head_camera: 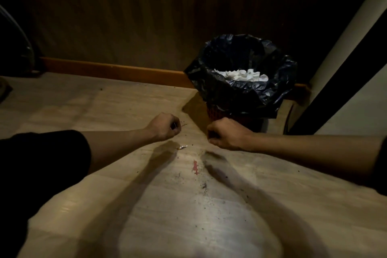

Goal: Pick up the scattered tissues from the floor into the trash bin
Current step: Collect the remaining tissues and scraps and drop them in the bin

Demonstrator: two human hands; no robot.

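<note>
The trash bin [211, 90], lined with a black plastic bag, stands on the floor against the wall at the right. Crumpled white tissues [245, 75] lie inside it. My left hand [165, 129] hovers over the floor just left of the bin with its fingers curled; I see no tissue in it. To its right, my right hand [227, 135] is a fist directly in front of the bin's base and shows nothing in its grip. A tiny pale scrap [182, 147] lies on the floor between and below the hands.
The pale wood-look floor carries a red mark [195, 166] and scattered dark specks [204, 185]. A wooden skirting board [109, 69] runs along the dark wall behind. A white panel with a dark edge [343, 58] rises at the right. The left corner is dark.
</note>
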